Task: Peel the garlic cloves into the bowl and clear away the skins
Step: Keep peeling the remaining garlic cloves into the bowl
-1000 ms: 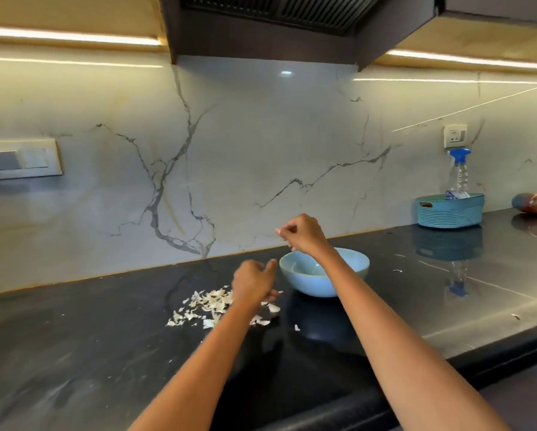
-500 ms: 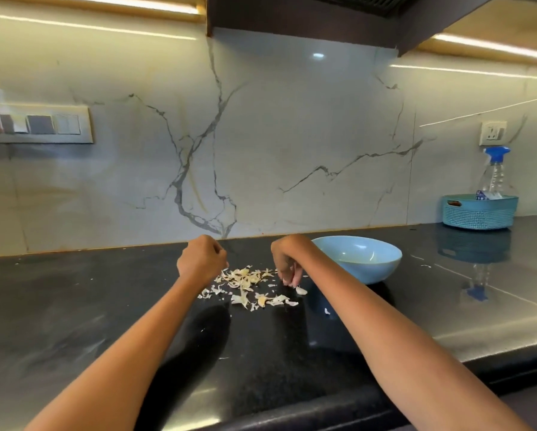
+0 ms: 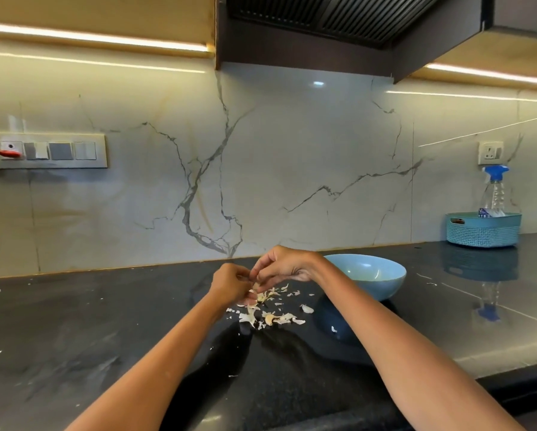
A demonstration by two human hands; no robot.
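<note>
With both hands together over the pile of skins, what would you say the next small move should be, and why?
Probably finish stripping the skin, then carry the clove right to the bowl. The left hand and right hand meet just above the skins on the counter, fingers pinching something small between them that is too hidden to identify. The bowl stands close beside the right wrist.

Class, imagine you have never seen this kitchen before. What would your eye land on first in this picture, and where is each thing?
Two bare hands meet just above the black counter: the left hand and the right hand pinch something small between them, too small to identify. Below them lies a scatter of pale garlic skins. Just right of the hands stands a light blue bowl, and a teal basket sits far right by the wall.
</note>
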